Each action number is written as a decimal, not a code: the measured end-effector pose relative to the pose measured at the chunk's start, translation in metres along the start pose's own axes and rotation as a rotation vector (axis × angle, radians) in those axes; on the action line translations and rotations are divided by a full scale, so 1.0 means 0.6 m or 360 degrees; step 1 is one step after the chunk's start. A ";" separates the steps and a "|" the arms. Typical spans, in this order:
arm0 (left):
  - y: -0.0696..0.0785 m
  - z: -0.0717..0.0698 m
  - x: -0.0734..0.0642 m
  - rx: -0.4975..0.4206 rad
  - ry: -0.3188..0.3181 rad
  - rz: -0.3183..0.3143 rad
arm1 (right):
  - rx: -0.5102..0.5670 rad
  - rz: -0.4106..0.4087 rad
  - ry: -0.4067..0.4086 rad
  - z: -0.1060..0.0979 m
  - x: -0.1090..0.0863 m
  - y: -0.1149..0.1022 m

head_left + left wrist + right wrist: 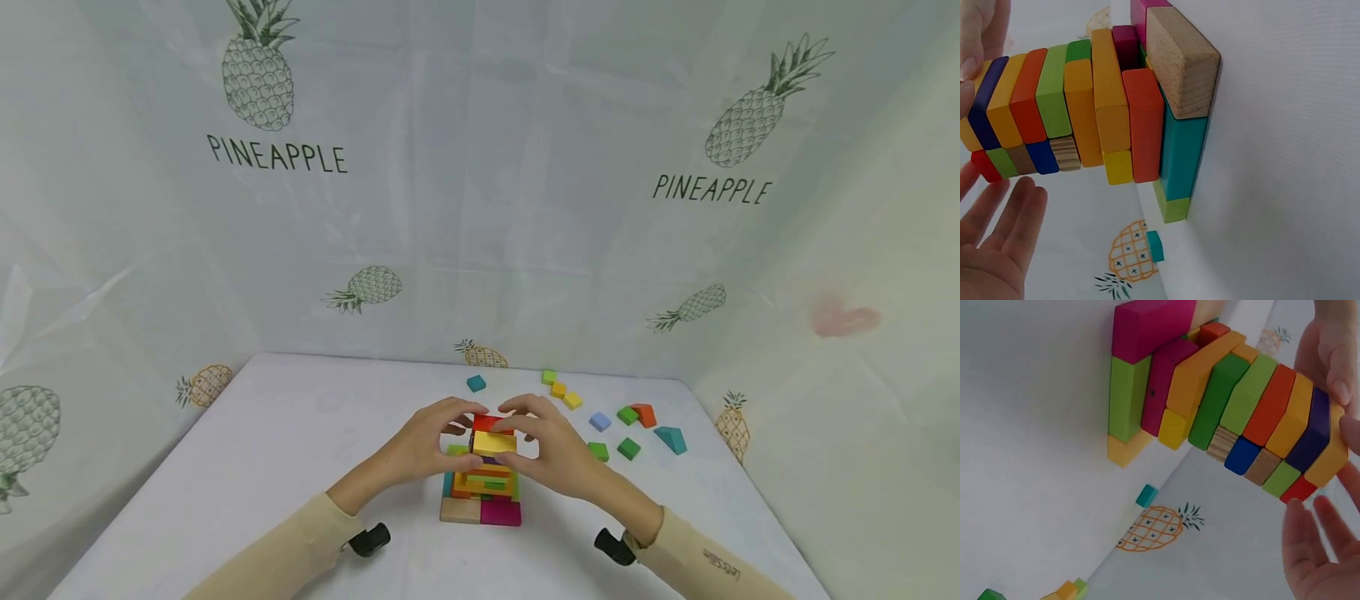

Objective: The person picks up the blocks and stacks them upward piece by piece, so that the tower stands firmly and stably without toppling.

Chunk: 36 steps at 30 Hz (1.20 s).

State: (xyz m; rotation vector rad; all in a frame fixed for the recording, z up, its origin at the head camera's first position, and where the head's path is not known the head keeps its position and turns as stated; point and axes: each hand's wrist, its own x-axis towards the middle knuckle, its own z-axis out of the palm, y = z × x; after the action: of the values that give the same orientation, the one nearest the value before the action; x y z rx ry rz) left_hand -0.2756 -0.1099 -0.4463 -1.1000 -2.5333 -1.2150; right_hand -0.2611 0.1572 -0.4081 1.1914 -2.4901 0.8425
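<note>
A tower of coloured wooden blocks (489,481) stands on the table, with a yellow block (495,444) at the top front and a red block (487,422) behind it. My left hand (431,439) reaches round the tower top from the left, thumb at the yellow block's front, fingers behind near the red one. From the other side my right hand (555,448) mirrors it, thumb at the yellow block's front edge and index finger over the red block. In the right wrist view a purple block (1310,428) sits directly below the yellow one.
A plain wood block (460,511) and a magenta block (500,512) form the tower's front base. Loose blocks lie right and behind: green blocks (628,448), a blue block (600,422), a teal triangle (671,439), a teal block (476,383). A patterned curtain (480,167) hangs behind.
</note>
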 end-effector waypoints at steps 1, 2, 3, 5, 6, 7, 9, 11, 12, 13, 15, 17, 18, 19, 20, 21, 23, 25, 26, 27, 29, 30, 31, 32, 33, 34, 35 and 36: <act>0.001 0.000 0.000 0.0001 0.0003 0.0010 | 0.0016 0.0015 0.0006 0.000 -0.001 0.002; 0.002 0.000 0.001 -0.0001 0.0006 0.0014 | 0.0038 0.0032 0.0007 -0.001 -0.002 0.004; 0.003 0.000 0.001 -0.0006 0.0007 0.0017 | 0.0062 0.0050 0.0004 -0.002 -0.004 0.006; 0.004 0.000 0.001 -0.0018 0.0011 0.0017 | 0.0111 0.0077 -0.0021 -0.004 -0.006 0.009; 0.004 0.000 0.000 -0.0020 0.0013 0.0015 | 0.0132 0.0084 -0.0036 -0.004 -0.007 0.011; 0.004 0.001 0.000 -0.0024 0.0015 0.0016 | 0.0150 0.0086 -0.0050 -0.004 -0.007 0.013; 0.003 0.002 -0.001 -0.0028 0.0021 0.0023 | 0.0163 0.0088 -0.0067 -0.004 -0.009 0.016; 0.001 0.003 -0.002 -0.0028 0.0028 0.0042 | 0.0174 0.0087 -0.0074 -0.003 -0.009 0.018; 0.001 0.003 -0.002 -0.0034 0.0030 0.0052 | 0.0177 0.0089 -0.0073 -0.002 -0.009 0.019; 0.000 0.003 -0.002 -0.0037 0.0032 0.0059 | 0.0178 0.0090 -0.0071 -0.001 -0.009 0.019; -0.001 0.003 -0.002 -0.0041 0.0032 0.0066 | 0.0179 0.0095 -0.0070 -0.001 -0.009 0.019; -0.001 0.003 -0.002 -0.0045 0.0030 0.0074 | 0.0178 0.0090 -0.0066 -0.001 -0.008 0.019; -0.002 0.003 -0.002 -0.0047 0.0029 0.0080 | 0.0178 0.0084 -0.0063 -0.001 -0.008 0.020; -0.002 0.003 -0.002 -0.0046 0.0029 0.0084 | 0.0178 0.0074 -0.0059 -0.001 -0.008 0.020; -0.002 0.003 -0.002 -0.0044 0.0030 0.0091 | 0.0178 0.0066 -0.0055 -0.001 -0.007 0.020; -0.002 0.002 -0.003 -0.0047 0.0032 0.0098 | 0.0179 0.0058 -0.0050 -0.001 -0.007 0.020; -0.001 0.001 -0.003 -0.0053 0.0032 0.0100 | 0.0186 0.0049 -0.0042 0.000 -0.007 0.021; 0.000 0.001 -0.003 -0.0055 0.0032 0.0101 | 0.0196 0.0051 -0.0041 0.000 -0.007 0.021; 0.000 0.001 -0.003 -0.0056 0.0032 0.0099 | 0.0201 0.0057 -0.0042 0.000 -0.007 0.020; 0.001 0.001 -0.002 -0.0059 0.0029 0.0096 | 0.0208 0.0064 -0.0043 -0.001 -0.008 0.020; 0.000 0.001 -0.002 -0.0058 0.0029 0.0101 | 0.0216 0.0079 -0.0048 -0.001 -0.009 0.020; 0.000 0.001 -0.002 -0.0052 0.0031 0.0102 | 0.0217 0.0085 -0.0051 -0.001 -0.009 0.019; 0.000 0.002 -0.002 -0.0052 0.0033 0.0102 | 0.0217 0.0090 -0.0053 -0.001 -0.010 0.019; 0.000 0.002 -0.002 -0.0049 0.0034 0.0102 | 0.0218 0.0094 -0.0054 -0.002 -0.010 0.019; -0.001 0.002 -0.002 -0.0048 0.0034 0.0099 | 0.0216 0.0098 -0.0056 -0.002 -0.010 0.018; -0.001 0.002 -0.002 -0.0050 0.0033 0.0096 | 0.0213 0.0100 -0.0057 -0.002 -0.010 0.018; -0.002 0.002 -0.002 -0.0053 0.0032 0.0091 | 0.0210 0.0101 -0.0058 -0.002 -0.010 0.018; -0.002 0.001 -0.002 -0.0055 0.0028 0.0084 | 0.0207 0.0103 -0.0060 -0.002 -0.009 0.017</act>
State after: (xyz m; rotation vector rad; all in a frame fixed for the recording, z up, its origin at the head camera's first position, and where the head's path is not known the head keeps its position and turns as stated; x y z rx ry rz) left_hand -0.2755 -0.1102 -0.4480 -1.1508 -2.4630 -1.2537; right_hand -0.2656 0.1667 -0.4137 1.1832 -2.5501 1.0226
